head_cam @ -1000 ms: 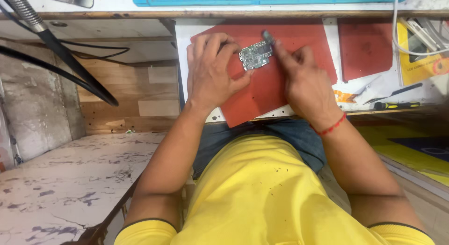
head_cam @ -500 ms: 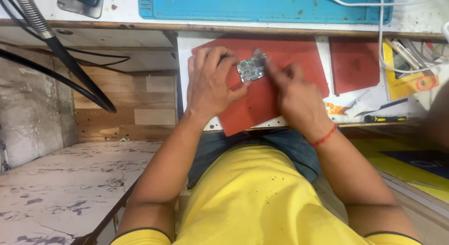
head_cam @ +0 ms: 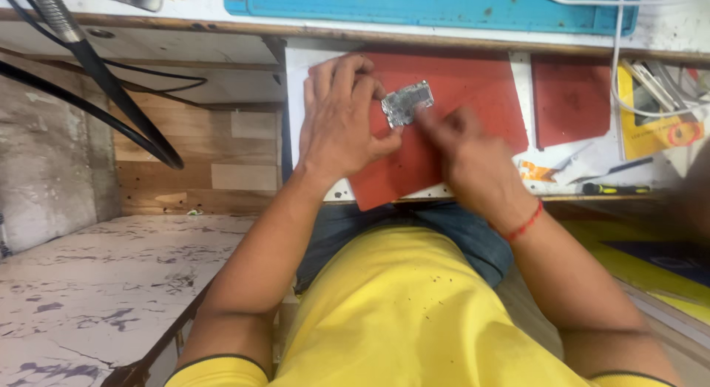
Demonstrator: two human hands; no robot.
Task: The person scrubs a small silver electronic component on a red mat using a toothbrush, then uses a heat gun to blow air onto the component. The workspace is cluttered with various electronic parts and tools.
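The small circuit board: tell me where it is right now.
In the head view the small circuit board lies on the red mat, top centre, between the left hand and the blurred right hand.

A silvery-grey circuit board [head_cam: 406,104] lies on a red mat [head_cam: 473,87]. At 3 o'clock sits a second red mat [head_cam: 569,99]; at 12, a blue mat [head_cam: 444,4]. The shirt [head_cam: 414,313] is yellow, the wrist thread [head_cam: 523,226] red, the floor [head_cam: 89,283] white with purple mottling.
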